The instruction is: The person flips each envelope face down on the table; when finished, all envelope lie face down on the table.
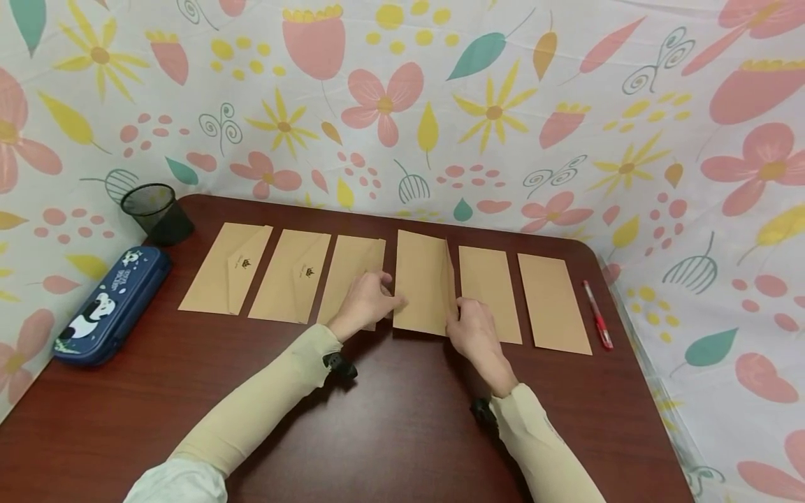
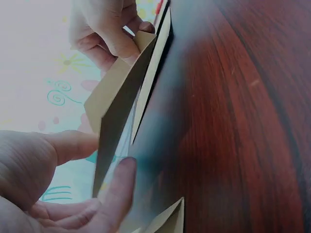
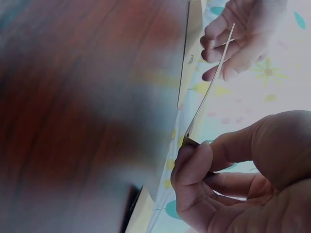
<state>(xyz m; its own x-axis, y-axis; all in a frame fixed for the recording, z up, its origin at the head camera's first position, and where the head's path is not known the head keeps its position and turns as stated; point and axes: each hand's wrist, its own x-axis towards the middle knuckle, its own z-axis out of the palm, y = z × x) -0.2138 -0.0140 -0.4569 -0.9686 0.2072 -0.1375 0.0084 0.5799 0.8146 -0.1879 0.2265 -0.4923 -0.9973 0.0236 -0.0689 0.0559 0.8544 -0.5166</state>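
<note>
Fourth from the left in a row, a brown paper envelope (image 1: 418,283) is tilted slightly off the table, its right-hand flap (image 1: 450,279) folded up. My right hand (image 1: 473,332) pinches that flap near its lower corner; in the right wrist view, thumb and curled fingers (image 3: 194,165) hold the creased edge. At the envelope's left edge, my left hand (image 1: 367,300) has its thumb (image 2: 73,145) on one face and its fingers on the other side, loosely around it. Left of it lie three more envelopes (image 1: 212,269), two showing a dark crown print. Two plain envelopes (image 1: 490,293) lie to the right.
A red pen (image 1: 597,314) lies near the table's right edge. At the far left are a blue panda pencil case (image 1: 113,304) and a black mesh pen cup (image 1: 157,213). Floral cloth (image 1: 383,105) hangs behind the dark wooden table (image 1: 377,433).
</note>
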